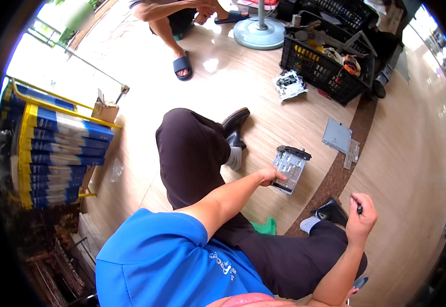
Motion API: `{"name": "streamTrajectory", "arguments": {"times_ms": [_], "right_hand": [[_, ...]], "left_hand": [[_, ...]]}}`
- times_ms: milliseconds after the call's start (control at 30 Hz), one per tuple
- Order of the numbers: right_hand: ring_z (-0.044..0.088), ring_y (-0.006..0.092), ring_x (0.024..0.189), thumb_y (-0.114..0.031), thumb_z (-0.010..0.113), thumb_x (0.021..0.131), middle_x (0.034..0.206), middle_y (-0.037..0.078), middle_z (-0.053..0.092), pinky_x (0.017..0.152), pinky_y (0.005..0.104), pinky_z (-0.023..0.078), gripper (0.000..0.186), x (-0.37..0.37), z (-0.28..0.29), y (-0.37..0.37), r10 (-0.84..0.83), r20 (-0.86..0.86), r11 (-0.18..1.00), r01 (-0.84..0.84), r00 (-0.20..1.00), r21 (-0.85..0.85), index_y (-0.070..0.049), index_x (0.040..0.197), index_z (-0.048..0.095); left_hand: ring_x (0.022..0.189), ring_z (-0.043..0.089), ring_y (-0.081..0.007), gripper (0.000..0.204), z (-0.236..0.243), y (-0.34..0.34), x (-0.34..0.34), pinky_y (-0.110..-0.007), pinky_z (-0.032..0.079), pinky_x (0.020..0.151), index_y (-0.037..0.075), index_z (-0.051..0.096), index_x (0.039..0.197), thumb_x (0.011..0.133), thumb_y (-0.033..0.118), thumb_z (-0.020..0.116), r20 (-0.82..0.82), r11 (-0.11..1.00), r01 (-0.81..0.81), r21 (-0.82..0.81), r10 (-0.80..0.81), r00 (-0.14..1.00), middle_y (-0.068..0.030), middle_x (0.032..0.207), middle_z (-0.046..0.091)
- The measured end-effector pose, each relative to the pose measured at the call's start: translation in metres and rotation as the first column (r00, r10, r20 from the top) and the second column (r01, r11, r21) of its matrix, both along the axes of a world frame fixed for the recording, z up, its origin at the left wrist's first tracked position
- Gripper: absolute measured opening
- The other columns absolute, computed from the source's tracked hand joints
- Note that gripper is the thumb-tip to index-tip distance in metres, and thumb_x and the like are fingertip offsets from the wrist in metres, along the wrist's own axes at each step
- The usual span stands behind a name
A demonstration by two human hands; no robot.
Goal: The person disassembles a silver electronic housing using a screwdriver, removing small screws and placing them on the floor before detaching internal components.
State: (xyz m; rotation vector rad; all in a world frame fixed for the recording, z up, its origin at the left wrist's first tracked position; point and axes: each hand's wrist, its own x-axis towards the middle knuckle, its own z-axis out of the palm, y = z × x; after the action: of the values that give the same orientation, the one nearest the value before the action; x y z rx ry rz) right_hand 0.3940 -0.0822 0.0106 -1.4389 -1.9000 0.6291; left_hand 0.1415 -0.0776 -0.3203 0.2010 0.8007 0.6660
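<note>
My left hand (270,174) grips a grey metal chassis (293,166) with a dark front piece, just above the pale floor between my legs. My right hand (361,217) is raised near my right knee, closed around a small black object (359,209); most of that object is hidden. A flat grey metal plate (336,134) and a perforated metal strip (351,154) lie on the floor beyond the chassis, to the right. A green item (264,226) shows beneath my legs.
A person (174,20) in slides crouches at the top, beside a round pedestal base (259,36). Black crates (330,66) hold tools and parts, with a white mechanical part (289,86) before them. A yellow rack (32,111) with blue-and-white packages stands left.
</note>
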Motion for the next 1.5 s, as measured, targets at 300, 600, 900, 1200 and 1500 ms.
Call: {"name": "streamTrajectory", "arguments": {"times_ms": [300, 600, 900, 1200, 1500], "right_hand": [[0.063, 0.0213, 0.079, 0.007, 0.062, 0.081, 0.086, 0.012, 0.064, 0.074, 0.0297, 0.049, 0.011, 0.005, -0.012, 0.006, 0.032, 0.074, 0.996, -0.038, 0.997, 0.08, 0.002, 0.091, 0.064], [0.064, 0.0183, 0.077, 0.009, 0.065, 0.079, 0.084, 0.012, 0.066, 0.07, 0.0269, 0.05, 0.012, -0.001, -0.012, 0.012, 0.04, -0.033, 0.999, -0.04, 0.999, 0.015, 0.002, 0.09, 0.065], [0.063, 0.0169, 0.075, 0.009, 0.064, 0.08, 0.085, 0.011, 0.066, 0.067, 0.0263, 0.049, 0.013, -0.001, -0.014, 0.009, 0.034, -0.036, 0.999, -0.034, 0.999, 0.009, 0.002, 0.092, 0.065], [0.063, 0.0133, 0.074, 0.004, 0.065, 0.082, 0.081, 0.008, 0.067, 0.067, 0.0251, 0.048, 0.013, 0.003, -0.027, 0.009, -0.046, -0.064, 0.996, 0.04, 0.997, -0.08, 0.001, 0.095, 0.066], [0.069, 0.0185, 0.083, 0.0, 0.064, 0.084, 0.089, 0.013, 0.07, 0.072, 0.0287, 0.052, 0.019, 0.0, -0.052, 0.0, -0.041, -0.029, 0.986, 0.036, 0.999, -0.163, -0.002, 0.103, 0.065]], "left_hand": [[0.105, 0.063, -0.0234, 0.049, -0.006, 0.002, 0.006, -0.04, 0.048, 0.096, 0.003, 0.06, 0.121, 0.074, -0.003, 0.071, -0.057, 0.996, -0.013, 0.086, 0.018, 0.998, -0.0085, 0.114, 0.067], [0.096, 0.066, -0.028, 0.036, -0.001, 0.014, 0.006, -0.042, 0.055, 0.089, -0.001, 0.058, 0.115, 0.08, -0.008, 0.061, -0.038, 0.998, 0.008, -0.067, -0.01, 0.999, -0.0152, 0.106, 0.067], [0.097, 0.066, -0.0281, 0.033, 0.004, 0.019, 0.003, -0.045, 0.054, 0.089, -0.003, 0.056, 0.113, 0.081, -0.01, 0.06, -0.102, 1.0, 0.027, 0.008, -0.026, 0.994, -0.015, 0.105, 0.066], [0.099, 0.064, -0.0275, 0.037, 0.0, 0.033, 0.0, -0.044, 0.053, 0.089, 0.001, 0.056, 0.116, 0.081, -0.009, 0.06, -0.108, 0.997, 0.06, 0.049, -0.054, 0.993, -0.0137, 0.109, 0.065], [0.097, 0.065, -0.0254, 0.046, -0.002, 0.024, -0.01, -0.037, 0.052, 0.082, -0.001, 0.055, 0.117, 0.076, 0.008, 0.074, -0.492, 0.984, 0.152, 0.094, -0.087, 0.866, -0.0137, 0.104, 0.068]]}}
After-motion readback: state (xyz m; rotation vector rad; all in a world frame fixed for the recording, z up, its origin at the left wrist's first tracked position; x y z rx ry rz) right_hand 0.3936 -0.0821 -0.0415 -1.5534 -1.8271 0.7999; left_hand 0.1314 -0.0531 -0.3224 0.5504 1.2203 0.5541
